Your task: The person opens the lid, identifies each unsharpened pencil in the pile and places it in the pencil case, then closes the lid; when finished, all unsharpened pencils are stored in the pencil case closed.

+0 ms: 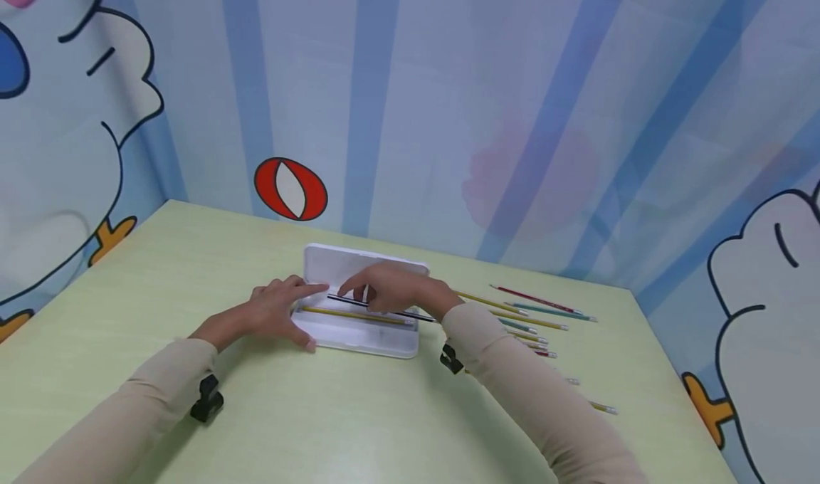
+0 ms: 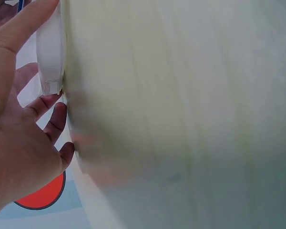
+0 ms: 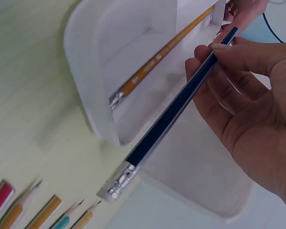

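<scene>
— What is done, what left?
— An early stage is suggested. One yellow pencil (image 3: 148,67) is laid in the case (image 1: 361,338); a dark pencil (image 3: 181,100), pinched by the right hand (image 1: 391,287), is held above. Loose pencils (image 1: 534,320) are left on the table (image 1: 288,427).
— What is obstructed?
— The case's left end is spanned by the left hand (image 1: 272,309), fingers spread; some loose pencils are partly hidden by the right sleeve (image 1: 525,377).
</scene>
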The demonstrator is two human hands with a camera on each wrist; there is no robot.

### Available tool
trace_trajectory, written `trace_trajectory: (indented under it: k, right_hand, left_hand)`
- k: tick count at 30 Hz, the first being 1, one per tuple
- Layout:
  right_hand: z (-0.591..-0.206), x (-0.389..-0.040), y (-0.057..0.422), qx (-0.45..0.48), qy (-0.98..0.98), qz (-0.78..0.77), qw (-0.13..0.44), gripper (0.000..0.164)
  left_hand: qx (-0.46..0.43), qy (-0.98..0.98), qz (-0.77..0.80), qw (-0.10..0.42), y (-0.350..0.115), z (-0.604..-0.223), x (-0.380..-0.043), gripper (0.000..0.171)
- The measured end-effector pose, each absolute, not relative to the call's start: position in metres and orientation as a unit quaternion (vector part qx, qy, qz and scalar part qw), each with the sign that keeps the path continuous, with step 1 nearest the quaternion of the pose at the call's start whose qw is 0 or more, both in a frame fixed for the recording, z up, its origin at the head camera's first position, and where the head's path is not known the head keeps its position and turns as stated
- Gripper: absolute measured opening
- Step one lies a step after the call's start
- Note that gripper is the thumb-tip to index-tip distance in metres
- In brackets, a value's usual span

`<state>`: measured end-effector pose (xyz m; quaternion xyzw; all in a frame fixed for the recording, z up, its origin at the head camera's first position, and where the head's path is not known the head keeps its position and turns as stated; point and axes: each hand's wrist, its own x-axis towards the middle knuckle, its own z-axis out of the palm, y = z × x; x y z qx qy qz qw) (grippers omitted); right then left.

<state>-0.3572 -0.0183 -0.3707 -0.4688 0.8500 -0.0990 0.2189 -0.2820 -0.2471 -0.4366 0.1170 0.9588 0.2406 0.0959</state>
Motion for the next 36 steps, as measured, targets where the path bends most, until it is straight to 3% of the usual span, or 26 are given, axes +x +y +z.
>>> trace_trajectory:
  k: [36]
  right_hand:
    - [-0.395, -0.347, -0.055, -0.476, 0.850, -0.109, 0.198, 0.047]
  left_hand:
    - [0.117, 0.958, 0.248, 0.083, -0.248, -0.437, -0.281, 0.103]
